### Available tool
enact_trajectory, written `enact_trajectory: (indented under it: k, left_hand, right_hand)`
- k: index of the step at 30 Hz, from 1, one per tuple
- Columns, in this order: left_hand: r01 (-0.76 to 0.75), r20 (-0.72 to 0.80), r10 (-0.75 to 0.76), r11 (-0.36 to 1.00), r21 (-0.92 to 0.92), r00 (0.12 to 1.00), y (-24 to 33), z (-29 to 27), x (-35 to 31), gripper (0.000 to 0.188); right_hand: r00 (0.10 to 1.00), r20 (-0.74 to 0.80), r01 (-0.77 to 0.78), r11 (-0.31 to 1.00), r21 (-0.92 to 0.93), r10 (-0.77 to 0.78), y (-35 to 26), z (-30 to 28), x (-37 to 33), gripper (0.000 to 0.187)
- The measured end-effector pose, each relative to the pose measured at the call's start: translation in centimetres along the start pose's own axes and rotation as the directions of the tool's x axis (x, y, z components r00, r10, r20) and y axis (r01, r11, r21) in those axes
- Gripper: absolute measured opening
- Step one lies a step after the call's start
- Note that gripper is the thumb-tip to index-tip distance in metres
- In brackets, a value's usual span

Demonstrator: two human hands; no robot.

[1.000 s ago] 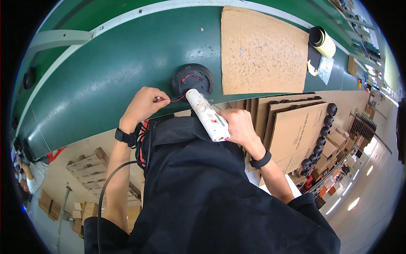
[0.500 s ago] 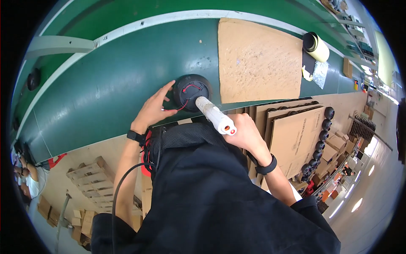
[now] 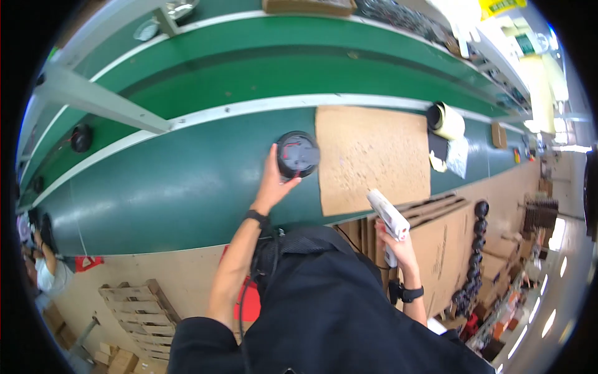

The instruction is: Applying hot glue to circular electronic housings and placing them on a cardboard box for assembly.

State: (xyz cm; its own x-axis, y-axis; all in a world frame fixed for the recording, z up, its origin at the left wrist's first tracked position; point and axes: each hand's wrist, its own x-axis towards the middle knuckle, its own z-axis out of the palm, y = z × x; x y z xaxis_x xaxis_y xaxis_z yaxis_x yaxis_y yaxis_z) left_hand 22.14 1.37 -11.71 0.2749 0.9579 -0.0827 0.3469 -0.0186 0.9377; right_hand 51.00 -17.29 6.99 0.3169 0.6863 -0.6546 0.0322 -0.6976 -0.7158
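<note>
A round black housing (image 3: 288,169) with a thin red wire inside it is gripped at its left and near rim by my left hand (image 3: 271,187). It is at the left edge of the cardboard sheet (image 3: 374,156) on the green bench. My right hand (image 3: 402,248) is wrapped around the handle of a white glue gun (image 3: 387,213). The gun's nozzle points away from me, over the sheet's near edge, apart from the housing.
A roll of pale yellow material (image 3: 450,121) and a clear plastic bag (image 3: 458,156) lie right of the sheet. Another black round part (image 3: 81,138) sits on the green conveyor at left. Flat cartons (image 3: 436,255) lean below the bench. A person (image 3: 50,265) works at far left.
My right hand has drawn the glue gun away from the housing, to the right. My left hand has closed on the housing's rim and shifted it rightward against the sheet. The view has tilted up.
</note>
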Motion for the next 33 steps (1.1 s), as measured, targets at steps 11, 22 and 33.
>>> enact_trajectory:
  k: [11,22,33]
  left_hand:
    - [0.152,0.038,-0.152,0.988,0.01,0.988,-6.7,-9.4,-8.2,0.037]
    - [0.536,-0.567,-0.416,0.842,0.054,0.711,-12.1,-31.4,-11.6,0.019]
    - [0.464,-0.693,-0.1,0.809,0.36,0.713,-19.5,-60.2,6.5,0.059]
  right_hand:
    - [0.967,0.209,-0.126,0.987,-0.1,0.145,5.2,-0.3,7.1,0.03]
    - [0.999,0.022,-0.03,0.967,-0.252,0.037,5.5,4.9,7.8,0.019]
    - [0.984,-0.06,-0.16,0.981,0.107,0.167,3.7,8.4,7.3,0.022]
